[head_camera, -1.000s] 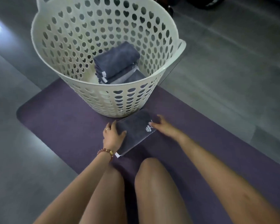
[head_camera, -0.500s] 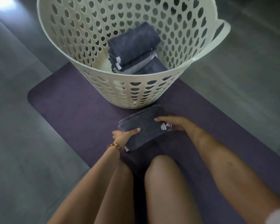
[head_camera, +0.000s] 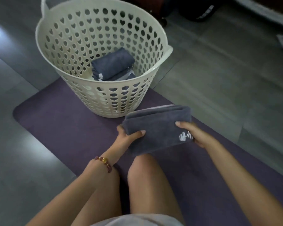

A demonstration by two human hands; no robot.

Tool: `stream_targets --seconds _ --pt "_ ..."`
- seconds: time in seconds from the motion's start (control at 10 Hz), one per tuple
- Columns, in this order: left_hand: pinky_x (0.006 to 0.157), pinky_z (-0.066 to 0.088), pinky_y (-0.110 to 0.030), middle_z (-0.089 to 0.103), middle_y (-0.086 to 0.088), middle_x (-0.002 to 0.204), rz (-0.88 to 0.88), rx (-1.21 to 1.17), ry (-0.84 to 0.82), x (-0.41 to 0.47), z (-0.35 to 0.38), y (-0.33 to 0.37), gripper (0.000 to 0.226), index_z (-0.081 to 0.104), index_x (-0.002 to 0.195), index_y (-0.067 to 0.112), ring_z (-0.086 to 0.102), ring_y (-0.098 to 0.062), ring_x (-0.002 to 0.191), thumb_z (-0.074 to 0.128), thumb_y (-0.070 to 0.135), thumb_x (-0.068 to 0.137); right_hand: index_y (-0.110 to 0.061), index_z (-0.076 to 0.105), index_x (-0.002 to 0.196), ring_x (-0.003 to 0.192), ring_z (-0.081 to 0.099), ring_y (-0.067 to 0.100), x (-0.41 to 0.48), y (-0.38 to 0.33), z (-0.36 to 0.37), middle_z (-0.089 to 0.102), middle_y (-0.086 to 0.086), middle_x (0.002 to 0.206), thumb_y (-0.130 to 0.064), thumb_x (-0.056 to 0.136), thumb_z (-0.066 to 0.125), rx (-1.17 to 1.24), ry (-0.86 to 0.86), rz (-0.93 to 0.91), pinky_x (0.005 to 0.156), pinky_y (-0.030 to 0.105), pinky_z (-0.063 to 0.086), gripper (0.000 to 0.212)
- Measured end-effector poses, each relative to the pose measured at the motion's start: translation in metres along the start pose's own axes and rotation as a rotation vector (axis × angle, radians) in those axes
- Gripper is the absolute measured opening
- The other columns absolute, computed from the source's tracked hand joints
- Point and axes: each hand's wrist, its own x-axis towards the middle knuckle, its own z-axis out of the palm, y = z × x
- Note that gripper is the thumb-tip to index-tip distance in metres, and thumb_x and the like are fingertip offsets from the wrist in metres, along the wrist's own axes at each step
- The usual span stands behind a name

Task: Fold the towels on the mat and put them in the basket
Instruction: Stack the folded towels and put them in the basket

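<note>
A folded dark grey towel (head_camera: 158, 129) with a white dumbbell logo is lifted off the purple mat (head_camera: 60, 128), just in front of the basket. My left hand (head_camera: 129, 136) grips its left end, thumb on top. Its right end is held by my right hand (head_camera: 193, 132), thumb on top and fingers underneath. The cream basket (head_camera: 95, 101) with heart-shaped holes stands at the mat's far end. Inside it lies a stack of folded grey towels (head_camera: 113, 64).
My bare knees (head_camera: 142, 173) are on the mat below the towel. Grey tiled floor surrounds the mat. Dark objects (head_camera: 194, 8) stand on the floor beyond the basket at the top right.
Both hands have taken hold of the folded towel's ends and raised it from the mat, where it lay a second ago.
</note>
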Motion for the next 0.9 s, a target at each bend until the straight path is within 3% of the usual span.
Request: stream_targets --seconds 0.1,0.2,0.3,0.4,0.5,0.6,0.7,0.8,0.9 --pt "0.075 0.046 -0.006 0.039 0.025 0.116 0.221 0.01 -0.104 -0.035 0.014 0.041 0.076 0.016 0.12 0.031 0.046 0.012 0.103 0.077 0.029 0.074 -0.011 0.067 0.095 0.074 0.071 0.013 -0.044 -0.037 -0.011 0.074 0.001 0.083 -0.051 0.017 0.091 0.063 -0.003 -0.122 0.062 0.022 0.055 0.091" --pt "0.084 0.046 -0.01 0.043 0.016 0.128 0.467 0.086 -0.11 -0.055 0.017 0.092 0.064 0.022 0.116 0.039 0.048 0.008 0.113 0.074 0.026 0.08 -0.012 0.071 0.092 0.076 0.07 0.012 -0.058 -0.089 -0.012 0.074 -0.001 0.083 -0.045 0.023 0.091 0.037 -0.031 -0.302 0.064 0.022 0.055 0.079" --pt "0.074 0.05 -0.011 0.049 0.006 0.122 0.573 0.026 0.001 -0.052 0.008 0.157 0.058 0.024 0.123 0.021 0.056 0.004 0.101 0.067 0.014 0.085 -0.009 0.061 0.114 0.092 0.068 0.014 -0.052 -0.164 0.007 0.072 -0.001 0.098 -0.033 0.06 0.075 -0.101 0.011 -0.513 0.077 0.026 0.052 0.06" --pt "0.074 0.054 -0.022 0.057 0.0 0.12 0.517 -0.003 0.031 -0.01 -0.029 0.217 0.063 0.034 0.129 0.013 0.061 -0.009 0.105 0.074 0.016 0.08 -0.016 0.061 0.111 0.098 0.067 0.019 -0.011 -0.234 0.043 0.07 0.005 0.105 -0.029 0.07 0.071 -0.224 0.001 -0.571 0.084 0.034 0.053 0.044" --pt "0.078 0.053 -0.034 0.066 -0.005 0.115 0.358 -0.008 0.027 0.042 -0.071 0.248 0.066 0.053 0.126 0.017 0.062 -0.024 0.108 0.068 0.018 0.062 -0.019 0.064 0.098 0.094 0.068 0.023 0.055 -0.279 0.077 0.071 0.009 0.099 -0.014 0.076 0.066 -0.392 -0.067 -0.503 0.085 0.04 0.054 0.022" --pt "0.089 0.048 -0.039 0.064 -0.009 0.122 0.036 -0.042 0.062 0.144 -0.111 0.243 0.074 0.058 0.123 0.022 0.059 -0.031 0.113 0.064 0.015 0.05 -0.005 0.064 0.089 0.077 0.067 0.031 0.181 -0.307 0.1 0.069 0.014 0.08 -0.013 0.066 0.058 -0.61 -0.089 -0.131 0.065 0.034 0.055 0.026" --pt "0.079 0.051 -0.032 0.068 -0.011 0.095 -0.297 -0.022 0.069 0.192 -0.111 0.21 0.052 0.06 0.112 0.008 0.064 -0.029 0.09 0.061 0.016 0.06 0.002 0.061 0.091 0.076 0.064 0.033 0.249 -0.299 0.107 0.065 0.017 0.084 -0.01 0.072 0.05 -0.824 -0.161 0.267 0.069 0.031 0.054 0.024" --pt "0.049 0.044 -0.02 0.059 -0.006 0.068 -0.518 -0.036 0.112 0.203 -0.094 0.167 0.024 0.055 0.083 0.014 0.056 -0.02 0.059 0.063 0.023 0.062 0.002 0.052 0.113 0.091 0.06 0.033 0.284 -0.272 0.105 0.06 0.02 0.104 -0.014 0.079 0.056 -1.11 -0.231 0.461 0.086 0.038 0.051 0.038" --pt "0.05 0.042 -0.022 0.057 -0.01 0.084 -0.532 0.038 0.181 0.219 -0.091 0.148 0.041 0.057 0.078 0.018 0.055 -0.024 0.071 0.067 0.033 0.042 0.0 0.044 0.121 0.082 0.055 0.029 0.305 -0.248 0.102 0.053 0.016 0.098 -0.015 0.083 0.059 -1.214 -0.307 0.624 0.062 0.031 0.048 0.043"
